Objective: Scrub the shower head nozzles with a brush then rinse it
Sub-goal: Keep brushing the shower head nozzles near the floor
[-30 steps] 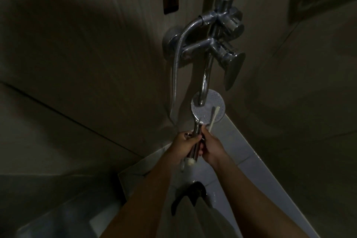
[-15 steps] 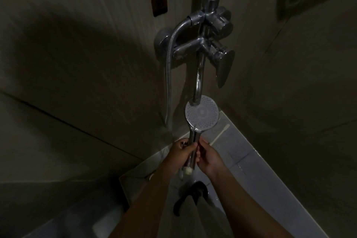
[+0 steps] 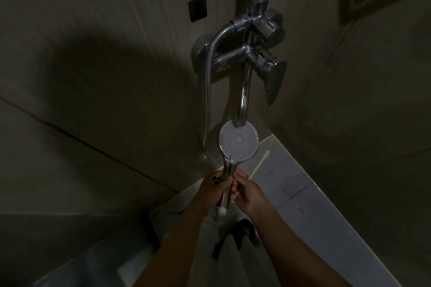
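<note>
The left hand (image 3: pixel 215 185) is wrapped around the chrome handle of the shower head (image 3: pixel 238 141), fingers closed on it. The right hand (image 3: pixel 247 193) meets the same handle from the other side and also pinches the lower end of a pale, thin brush (image 3: pixel 258 163), whose shaft runs up and to the right, with its tip well clear of the nozzles. The round nozzle face is turned toward the camera, just below the curved spout (image 3: pixel 245 91) of the wall mixer (image 3: pixel 258 58); the metal hose (image 3: pixel 208 81) hangs to the left. No bristles touch the face and no water is seen running, so scrubbing appears paused or finished, with rinsing judged still to come; the dim light hides whether the nozzles are clean. The mixer lever (image 3: pixel 274 81) points downward. No bucket, basin or other container can be made out; only the pale tiled ledge (image 3: pixel 291 184) lies behind the hands.
</note>
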`<state>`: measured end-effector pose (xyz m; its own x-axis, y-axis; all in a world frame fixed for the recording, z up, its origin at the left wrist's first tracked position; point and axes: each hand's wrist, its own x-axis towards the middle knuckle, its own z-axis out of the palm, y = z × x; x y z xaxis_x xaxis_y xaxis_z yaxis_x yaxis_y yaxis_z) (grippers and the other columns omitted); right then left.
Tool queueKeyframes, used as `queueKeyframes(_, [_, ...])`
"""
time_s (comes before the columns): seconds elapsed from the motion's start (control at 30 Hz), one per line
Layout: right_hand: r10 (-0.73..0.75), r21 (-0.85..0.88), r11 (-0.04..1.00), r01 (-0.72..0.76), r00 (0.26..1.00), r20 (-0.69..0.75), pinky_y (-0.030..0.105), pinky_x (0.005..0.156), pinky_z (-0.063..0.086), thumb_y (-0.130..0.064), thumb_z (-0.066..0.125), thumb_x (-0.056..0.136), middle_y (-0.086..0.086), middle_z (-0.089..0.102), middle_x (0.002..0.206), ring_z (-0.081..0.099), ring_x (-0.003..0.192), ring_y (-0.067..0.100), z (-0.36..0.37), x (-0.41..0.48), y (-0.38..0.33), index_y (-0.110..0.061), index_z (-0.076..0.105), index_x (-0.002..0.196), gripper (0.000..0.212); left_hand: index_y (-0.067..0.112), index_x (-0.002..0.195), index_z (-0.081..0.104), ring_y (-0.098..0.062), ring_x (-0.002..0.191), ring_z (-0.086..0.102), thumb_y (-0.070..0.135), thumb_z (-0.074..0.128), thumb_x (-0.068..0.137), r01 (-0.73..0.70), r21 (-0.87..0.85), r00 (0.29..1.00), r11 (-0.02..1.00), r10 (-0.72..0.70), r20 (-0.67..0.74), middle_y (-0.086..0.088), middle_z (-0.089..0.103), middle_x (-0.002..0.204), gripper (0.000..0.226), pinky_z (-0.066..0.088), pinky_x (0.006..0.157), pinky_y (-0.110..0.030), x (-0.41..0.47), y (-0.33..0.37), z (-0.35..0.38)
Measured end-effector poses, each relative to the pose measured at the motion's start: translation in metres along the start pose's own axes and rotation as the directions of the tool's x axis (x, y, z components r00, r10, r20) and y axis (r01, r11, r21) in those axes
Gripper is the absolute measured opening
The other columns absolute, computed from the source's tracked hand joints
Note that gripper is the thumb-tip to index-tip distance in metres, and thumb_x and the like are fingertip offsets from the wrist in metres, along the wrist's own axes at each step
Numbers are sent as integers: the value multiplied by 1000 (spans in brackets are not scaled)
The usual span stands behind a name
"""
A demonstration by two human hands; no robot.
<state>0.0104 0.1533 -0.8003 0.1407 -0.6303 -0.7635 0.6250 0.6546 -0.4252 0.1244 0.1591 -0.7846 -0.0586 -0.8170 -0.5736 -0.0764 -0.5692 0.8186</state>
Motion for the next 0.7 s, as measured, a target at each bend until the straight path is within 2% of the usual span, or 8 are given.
queueKeyframes(0.1, [9,-25,1000,-9,1000,-20,16,28,31,-4,42,95,0,43,41,40,30,9,5,2,-1,-3,49,131,37,18,75,63,-6,65,64,9,57,91,-5,4,1000,1000,5,-22,8,68,62,19,53,68,-24,-1,4,-1])
queueKeyframes(0.2, [10,-28,1000,-10,1000,1,15,29,31,-1,40,95,-2,43,40,39,30,7,9,1,-5,-6,54,122,31,14,71,57,2,54,61,1,54,91,-9,-34,999,999,7,-54,13,65,52,24,49,54,-10,-1,10,-1])
queueKeyframes(0.33, [1,-24,1000,-1,1000,-4,15,29,31,2,37,94,-1,43,41,38,30,7,11,5,-10,-4,52,127,36,12,69,59,-12,50,60,2,54,91,-20,-65,999,998,17,-47,3,65,53,25,51,52,-21,8,12,2])
queueKeyframes(0.47, [-9,-21,1000,9,1000,-20,14,29,31,4,36,92,-1,41,41,38,29,7,11,9,-18,-2,48,131,41,7,69,55,-1,39,56,-3,51,92,-29,-31,999,999,28,-36,6,61,44,25,46,44,-13,13,22,9])
queueKeyframes(0.57, [-14,1,1000,14,999,-40,14,29,32,5,37,92,-1,42,40,39,30,7,9,10,-25,-5,49,131,42,9,73,58,1,45,59,2,53,92,-39,13,999,999,39,-38,9,64,48,21,47,48,-12,19,25,12])
queueKeyframes(0.7, [-8,21,1000,9,998,-60,15,31,33,5,40,91,-1,44,39,41,31,6,3,11,-33,-7,47,133,44,16,76,61,-3,53,62,8,57,91,-5,31,1000,1000,6,-20,7,66,57,17,51,55,-17,28,27,16])
